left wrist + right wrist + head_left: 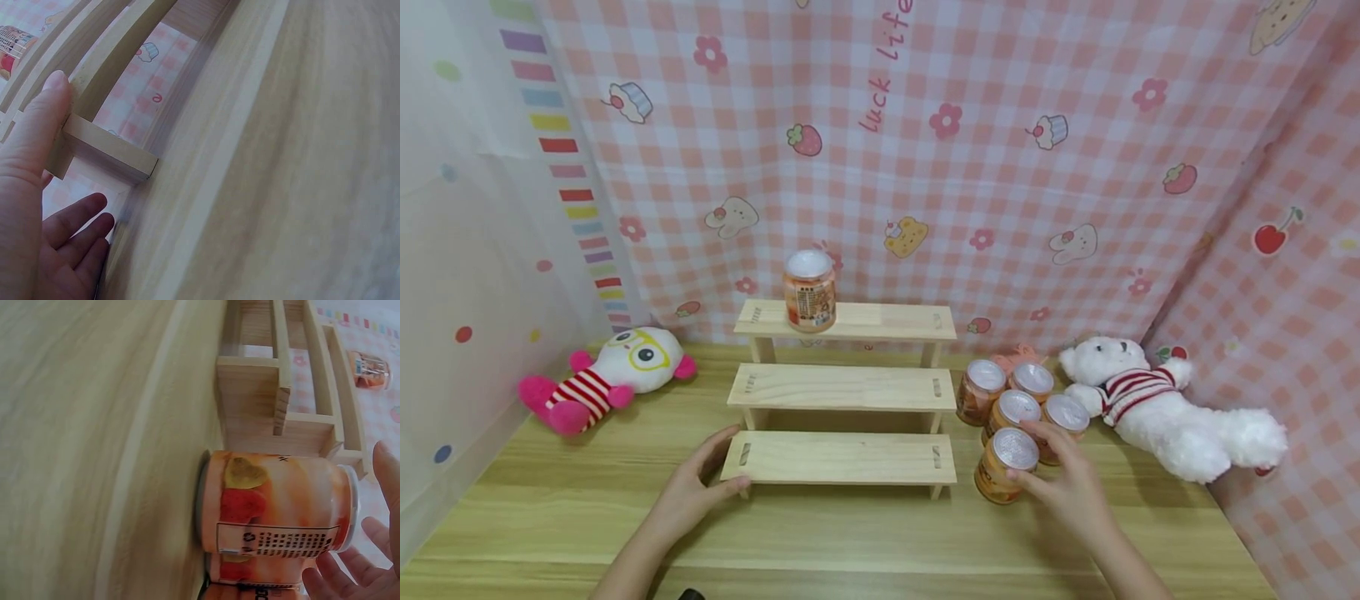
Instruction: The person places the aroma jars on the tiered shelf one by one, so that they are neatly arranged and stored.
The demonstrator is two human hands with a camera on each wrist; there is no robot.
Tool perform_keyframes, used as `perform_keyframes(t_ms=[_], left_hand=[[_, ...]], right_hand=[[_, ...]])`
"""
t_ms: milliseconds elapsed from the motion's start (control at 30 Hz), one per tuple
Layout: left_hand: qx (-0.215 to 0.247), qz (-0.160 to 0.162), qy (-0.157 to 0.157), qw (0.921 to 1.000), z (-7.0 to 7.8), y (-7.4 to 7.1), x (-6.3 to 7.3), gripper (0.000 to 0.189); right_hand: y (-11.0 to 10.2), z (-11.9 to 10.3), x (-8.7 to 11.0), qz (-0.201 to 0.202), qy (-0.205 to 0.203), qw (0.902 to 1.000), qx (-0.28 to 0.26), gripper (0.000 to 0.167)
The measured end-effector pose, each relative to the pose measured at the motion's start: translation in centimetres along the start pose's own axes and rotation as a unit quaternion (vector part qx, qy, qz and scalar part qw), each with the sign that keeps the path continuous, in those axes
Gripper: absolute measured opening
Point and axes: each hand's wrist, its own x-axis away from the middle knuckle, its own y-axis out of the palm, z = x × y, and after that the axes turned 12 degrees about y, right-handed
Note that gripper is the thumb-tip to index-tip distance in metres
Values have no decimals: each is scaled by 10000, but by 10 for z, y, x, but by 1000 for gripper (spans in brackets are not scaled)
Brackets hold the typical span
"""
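Right hand [1069, 485]: fingers spread about nearest can [997, 481], contact unclear | standing on table [820, 542], right of wooden stand [842, 458] | probably stiff, fairly light, slick-sided; best taken around mid-body, below lid [1016, 448] | left hand [691, 490]: pinching lowest step's left end

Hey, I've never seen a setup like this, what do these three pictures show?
No machine, just a person working bare-handed. The wide picture comes from a head camera, the others from one on each wrist. On the table stands a rack with one can on its top step; five more cans are to its right. A pink-and-white toy lies left, a white bear right. The left hand touches the rack's left end. The right hand is at the front can; no firm grip shows.
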Motion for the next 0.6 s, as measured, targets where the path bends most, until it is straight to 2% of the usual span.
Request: perform_keyframes(t_ms=[233,433,600], left_hand=[[-86,-17,-54,9999,-4,0,0,76],[-122,-13,-28,9999,-6,0,0,76],[-61,-1,-7,10000,-6,0,-1,76]], right_hand=[[0,5,3,-149,279,9993,198,64],[4,13,4,-390,421,9984,17,63],[7,17,5,-405,444,9981,-137,64]])
